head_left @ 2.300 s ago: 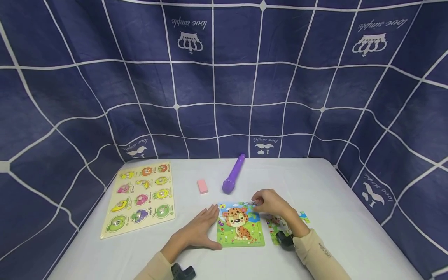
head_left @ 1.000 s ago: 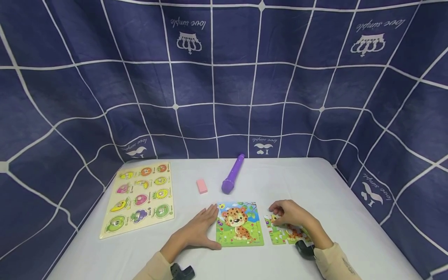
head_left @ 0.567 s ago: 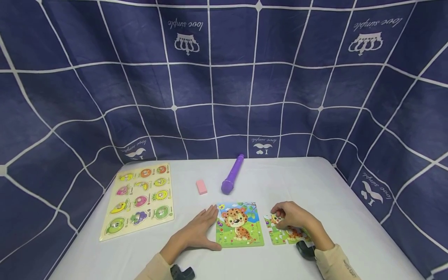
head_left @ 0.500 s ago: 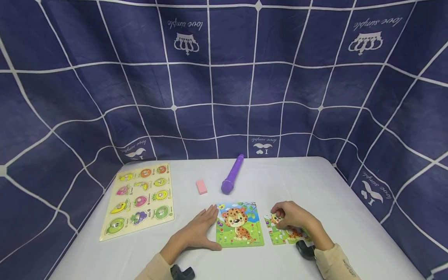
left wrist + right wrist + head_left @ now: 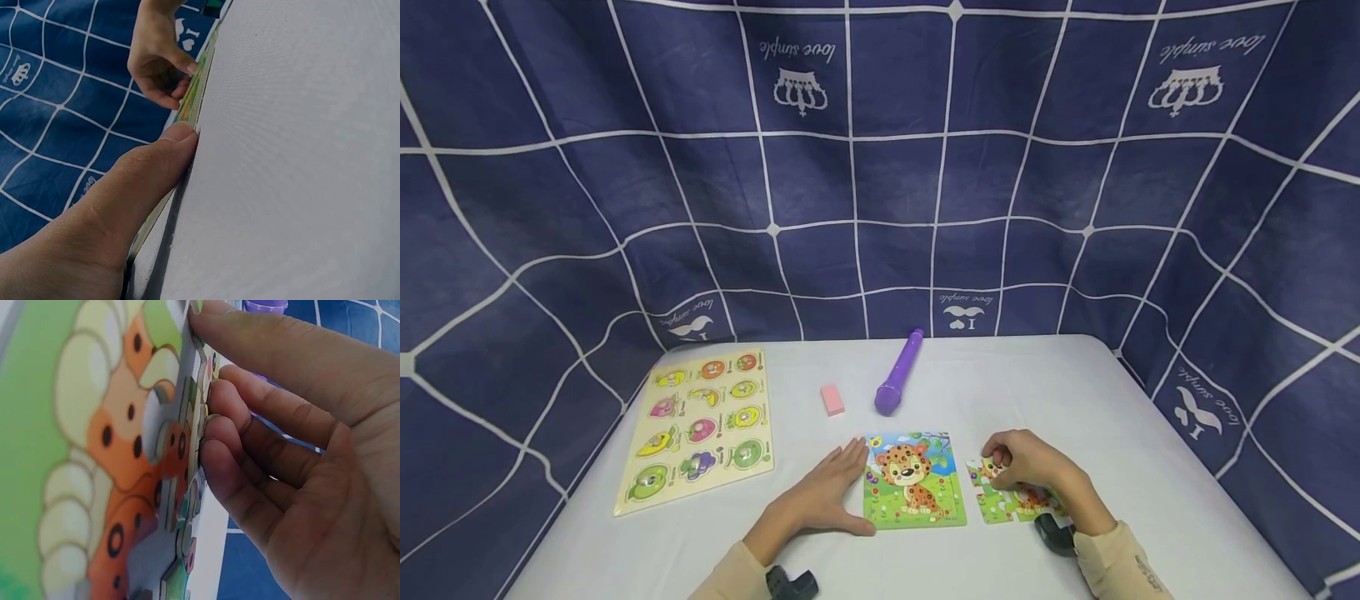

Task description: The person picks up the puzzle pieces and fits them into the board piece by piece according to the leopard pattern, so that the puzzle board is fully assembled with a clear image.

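A square jigsaw board with a sitting leopard cub lies near the table's front. My left hand rests flat along its left side, fingers straight. The thumb touches the board's near edge in the left wrist view. Right of the board lies a patch of loose puzzle pieces printed with parts of a leopard, flowers and grass. Over their far left part, my right hand pinches a puzzle piece with a leopard's face, thumb and fingers curled at its edges. My palm and fingers hide part of the pile.
A wooden fruit peg puzzle lies at the left of the white table. Behind the board are a pink eraser-like block and a purple toy microphone. A blue checked curtain hangs beyond the table edge.
My right hand has left the board's upper right corner and moved right to the loose pieces, where its fingers close on one. My left hand has stayed in place.
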Tool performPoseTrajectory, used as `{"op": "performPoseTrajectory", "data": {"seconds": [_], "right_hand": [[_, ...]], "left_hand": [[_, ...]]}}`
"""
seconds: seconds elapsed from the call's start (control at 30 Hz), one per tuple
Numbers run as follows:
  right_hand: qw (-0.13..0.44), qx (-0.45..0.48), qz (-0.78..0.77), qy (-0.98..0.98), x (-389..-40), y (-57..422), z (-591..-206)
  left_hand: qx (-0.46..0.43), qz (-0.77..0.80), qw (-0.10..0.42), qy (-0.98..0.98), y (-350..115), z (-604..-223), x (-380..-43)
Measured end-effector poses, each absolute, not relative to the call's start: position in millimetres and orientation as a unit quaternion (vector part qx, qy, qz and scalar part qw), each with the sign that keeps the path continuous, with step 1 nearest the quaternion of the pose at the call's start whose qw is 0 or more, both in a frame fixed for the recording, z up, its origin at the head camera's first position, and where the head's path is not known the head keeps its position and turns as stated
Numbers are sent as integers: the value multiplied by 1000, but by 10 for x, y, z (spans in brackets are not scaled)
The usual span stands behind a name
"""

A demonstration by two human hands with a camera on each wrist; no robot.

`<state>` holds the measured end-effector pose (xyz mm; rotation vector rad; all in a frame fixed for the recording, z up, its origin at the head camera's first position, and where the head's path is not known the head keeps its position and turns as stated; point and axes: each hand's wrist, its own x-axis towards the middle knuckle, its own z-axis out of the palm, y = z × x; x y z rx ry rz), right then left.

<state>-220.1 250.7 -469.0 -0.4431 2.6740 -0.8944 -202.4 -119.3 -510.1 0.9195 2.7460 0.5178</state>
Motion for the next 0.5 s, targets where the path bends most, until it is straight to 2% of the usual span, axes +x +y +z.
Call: {"op": "performPoseTrajectory", "data": {"seconds": [0.5], "right_hand": [[137,-168,-316,924,-2214,2526,-4714]], "left_hand": [[308,176,101,929,-1193,-5111,-2033]]}}
